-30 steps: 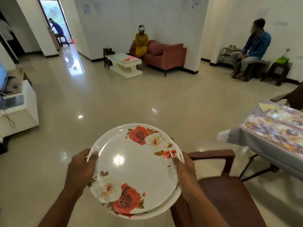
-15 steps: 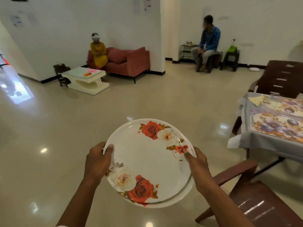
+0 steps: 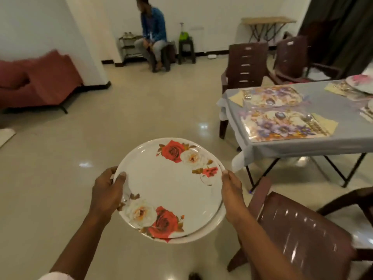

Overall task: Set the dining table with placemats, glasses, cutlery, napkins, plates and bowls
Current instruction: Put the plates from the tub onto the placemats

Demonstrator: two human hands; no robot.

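Note:
I carry a stack of white plates [image 3: 171,186] with red and cream roses, held level in front of me. My left hand [image 3: 107,190] grips the stack's left rim, thumb on top. My right hand [image 3: 232,193] grips its right rim the same way. The dining table [image 3: 302,147], under a grey cloth, stands ahead to the right. On it lie two floral placemats [image 3: 278,124], each with a yellow napkin [image 3: 327,123] and cutlery beside it. Another flowered plate [image 3: 361,82] sits at the table's far right.
A brown plastic chair [image 3: 298,229] stands close on my right, between me and the table. Two more brown chairs [image 3: 244,65] stand behind the table. A red sofa [image 3: 38,81] is at the left, and a person sits on a stool [image 3: 153,37] by the far wall.
My view has swung to the right, bringing the dining table and its chairs further into sight. The plates stay in both hands with the same grip.

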